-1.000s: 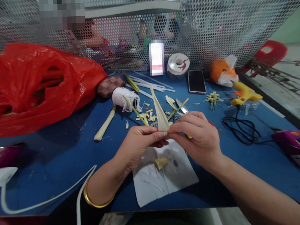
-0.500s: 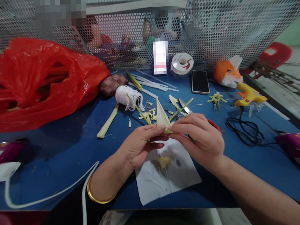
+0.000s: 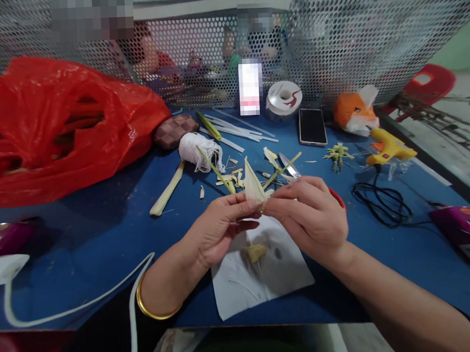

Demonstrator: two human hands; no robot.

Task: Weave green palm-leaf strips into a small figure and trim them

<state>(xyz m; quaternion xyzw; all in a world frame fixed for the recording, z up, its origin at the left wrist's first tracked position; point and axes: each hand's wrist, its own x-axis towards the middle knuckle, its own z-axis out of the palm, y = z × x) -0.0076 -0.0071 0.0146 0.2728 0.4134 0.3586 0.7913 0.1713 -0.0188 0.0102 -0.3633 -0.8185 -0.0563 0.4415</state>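
Between my two hands stands a pale, pointed piece of dried leaf (image 3: 253, 181), tip upward. My left hand (image 3: 226, 221) pinches its base between thumb and fingers. From the other side my right hand (image 3: 312, 214) grips the same base with closed fingertips. Thin green stalks (image 3: 281, 171) stick up behind the hands; whether they join the leaf I cannot tell. Below lies a sheet of white paper (image 3: 263, 283) with a small yellowish scrap (image 3: 256, 253) on it. Scissors (image 3: 289, 166) with a red handle lie partly hidden behind my right hand.
A red plastic bag (image 3: 73, 131) fills the left. White string (image 3: 199, 152), leaf scraps (image 3: 225, 180), white strips (image 3: 236, 128), a ribbon spool (image 3: 284, 97) and a phone (image 3: 313, 127) lie behind. A yellow glue gun (image 3: 391, 147) with cord stands right. A white cable (image 3: 88, 305) crosses the left front.
The leaf piece has tilted slightly, and my right fingertips have shifted a little at its base. Both hands keep their hold. The whole view has moved slightly.
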